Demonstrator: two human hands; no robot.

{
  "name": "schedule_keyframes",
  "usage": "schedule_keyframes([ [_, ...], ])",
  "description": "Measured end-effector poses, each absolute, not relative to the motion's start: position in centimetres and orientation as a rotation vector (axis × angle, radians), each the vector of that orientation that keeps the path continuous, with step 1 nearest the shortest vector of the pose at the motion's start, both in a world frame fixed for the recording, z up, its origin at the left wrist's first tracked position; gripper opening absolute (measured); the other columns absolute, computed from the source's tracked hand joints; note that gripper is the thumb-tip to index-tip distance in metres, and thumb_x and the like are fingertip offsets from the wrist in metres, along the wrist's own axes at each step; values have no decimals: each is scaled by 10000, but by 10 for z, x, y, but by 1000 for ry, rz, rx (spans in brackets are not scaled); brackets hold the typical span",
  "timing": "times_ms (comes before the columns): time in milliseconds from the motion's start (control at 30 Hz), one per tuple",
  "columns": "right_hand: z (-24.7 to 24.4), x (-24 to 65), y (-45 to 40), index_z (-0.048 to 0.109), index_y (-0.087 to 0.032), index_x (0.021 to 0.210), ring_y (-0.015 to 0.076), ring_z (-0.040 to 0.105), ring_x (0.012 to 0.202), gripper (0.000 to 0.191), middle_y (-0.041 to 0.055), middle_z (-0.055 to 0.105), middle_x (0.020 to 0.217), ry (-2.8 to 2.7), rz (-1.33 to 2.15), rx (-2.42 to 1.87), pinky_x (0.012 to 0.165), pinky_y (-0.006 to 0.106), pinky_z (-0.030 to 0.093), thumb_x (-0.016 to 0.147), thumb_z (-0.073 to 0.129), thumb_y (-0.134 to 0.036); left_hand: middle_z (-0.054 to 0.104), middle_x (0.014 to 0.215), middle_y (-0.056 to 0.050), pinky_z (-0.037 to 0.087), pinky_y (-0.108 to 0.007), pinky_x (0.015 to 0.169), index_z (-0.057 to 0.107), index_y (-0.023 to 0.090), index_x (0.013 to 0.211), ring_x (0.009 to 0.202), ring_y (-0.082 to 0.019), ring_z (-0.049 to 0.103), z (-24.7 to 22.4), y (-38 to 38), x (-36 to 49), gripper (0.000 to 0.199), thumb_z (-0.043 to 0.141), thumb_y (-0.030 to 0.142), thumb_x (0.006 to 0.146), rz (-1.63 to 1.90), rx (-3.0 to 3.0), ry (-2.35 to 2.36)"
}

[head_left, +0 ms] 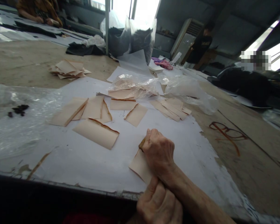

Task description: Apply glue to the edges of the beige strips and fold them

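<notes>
Two bare hands meet over a pale card (140,167) near the front of the white sheet (190,152).
The right hand (158,150) is closed around a small brown pad (141,144) at the card's far edge; the left hand (160,203) curls by its near end, gripping or not, I can't tell. I'd keep it flat, pressure light and even.

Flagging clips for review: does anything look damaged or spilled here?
Yes: the white paper is torn and ragged along its right edge; dark bits lie on or under the left plastic, perhaps spilled.
</notes>
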State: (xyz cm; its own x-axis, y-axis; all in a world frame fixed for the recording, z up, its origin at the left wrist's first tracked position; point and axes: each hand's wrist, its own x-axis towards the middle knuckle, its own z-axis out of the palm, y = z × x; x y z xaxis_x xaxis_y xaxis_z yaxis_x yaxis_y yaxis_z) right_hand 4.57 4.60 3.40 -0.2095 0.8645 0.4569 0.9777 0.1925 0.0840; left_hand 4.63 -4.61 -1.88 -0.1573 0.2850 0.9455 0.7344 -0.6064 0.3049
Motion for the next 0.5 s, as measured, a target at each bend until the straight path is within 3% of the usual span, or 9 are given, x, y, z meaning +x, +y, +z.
schedule_keyframes([
  [333, 31, 28, 58, 522, -117, 698, 124, 532, 493, 286, 65, 586, 618, -2124, -446, -1717, 427, 236, 189, 866, 321, -234, 549, 549, -58, 508, -380, 762, 591, 86, 620, 666, -174, 595, -19, -48, 44, 266, 345, 15, 692, -1807, -1808, -1152],
  [500, 36, 29, 79, 565, -107, 739, 128, 534, 520, 295, 75, 602, 621, -1990, -108, -1794, 452, 221, 264, 861, 328, -233, 614, 717, -120, 500, -358, 775, 615, 52, 765, 811, -213, 590, -12, -53, 37, 300, 342, 24, 642, -1727, -1910, -1158],
])
